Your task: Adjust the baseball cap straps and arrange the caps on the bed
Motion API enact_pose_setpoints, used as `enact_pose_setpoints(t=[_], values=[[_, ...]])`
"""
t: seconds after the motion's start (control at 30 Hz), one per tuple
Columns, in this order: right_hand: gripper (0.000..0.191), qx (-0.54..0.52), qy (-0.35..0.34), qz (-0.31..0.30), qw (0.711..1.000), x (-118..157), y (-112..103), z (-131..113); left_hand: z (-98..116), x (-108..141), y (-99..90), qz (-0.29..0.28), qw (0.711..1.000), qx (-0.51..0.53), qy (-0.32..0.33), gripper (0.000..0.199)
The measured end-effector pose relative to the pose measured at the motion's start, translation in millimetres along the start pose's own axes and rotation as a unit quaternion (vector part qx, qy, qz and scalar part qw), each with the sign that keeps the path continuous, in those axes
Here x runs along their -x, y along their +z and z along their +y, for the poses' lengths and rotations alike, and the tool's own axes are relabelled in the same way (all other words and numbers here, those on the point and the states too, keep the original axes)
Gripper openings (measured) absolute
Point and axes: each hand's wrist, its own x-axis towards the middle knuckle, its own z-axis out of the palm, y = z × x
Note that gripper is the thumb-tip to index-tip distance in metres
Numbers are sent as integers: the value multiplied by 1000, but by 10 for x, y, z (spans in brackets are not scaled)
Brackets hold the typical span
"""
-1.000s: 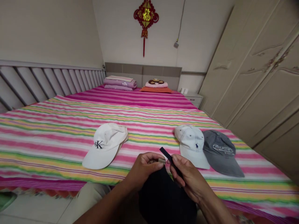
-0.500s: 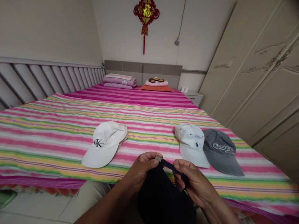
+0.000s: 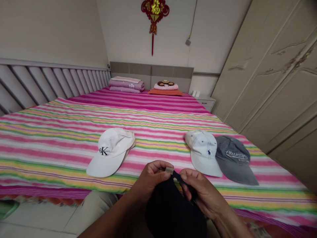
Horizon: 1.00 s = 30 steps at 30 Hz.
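Note:
A dark cap (image 3: 173, 211) is held up at the front edge of the bed, its back strap toward me. My left hand (image 3: 155, 175) pinches the metal buckle (image 3: 169, 170) between thumb and finger. The dark strap (image 3: 177, 176) runs from that buckle to my right hand (image 3: 198, 185), whose thumb and fingers are closed on it. To the left lies a white cap (image 3: 111, 152) with black CK lettering. On the right, a pale cap (image 3: 204, 152) with a small dark emblem sits against a grey cap (image 3: 235, 160) with white lettering.
A striped cover (image 3: 153, 132) spreads over the bed. Folded purple bedding (image 3: 126, 85) and a pink pillow (image 3: 165, 86) lie by the headboard (image 3: 170, 74). A bed rail (image 3: 61, 79) runs along the left; a nightstand (image 3: 205, 101) and wardrobe (image 3: 267, 82) stand right.
My right hand has moved left, closer to the buckle, and less strap shows between my hands. The left hand still holds the buckle. The caps on the bed stay where they were.

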Motion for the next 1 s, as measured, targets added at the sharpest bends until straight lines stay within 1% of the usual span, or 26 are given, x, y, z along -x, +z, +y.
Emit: enact_pose_setpoints(t=[0.1,0.43,0.63,0.77,0.83,0.93,1.0], values=[[29,16,3,-1,1000,-7,-2,9,14,17,20,-1,1000,-16,0,25],[27,-3,0,-5,1000,-4,41,4,64,15,72,-22,998,-58,14,24],[25,5,-14,2,1000,-6,62,13,90,25,40,-1,993,-111,40,23],[23,27,-19,0,999,-8,77,19,84,34,26,-19,988,-138,63,22],[24,28,-24,0,999,-5,79,17,80,37,26,-18,988,-137,65,22],[25,24,-26,-3,999,1,72,6,77,35,26,-12,991,-122,46,22],[25,30,-19,3,999,6,69,-8,76,29,24,-22,992,-114,45,22]])
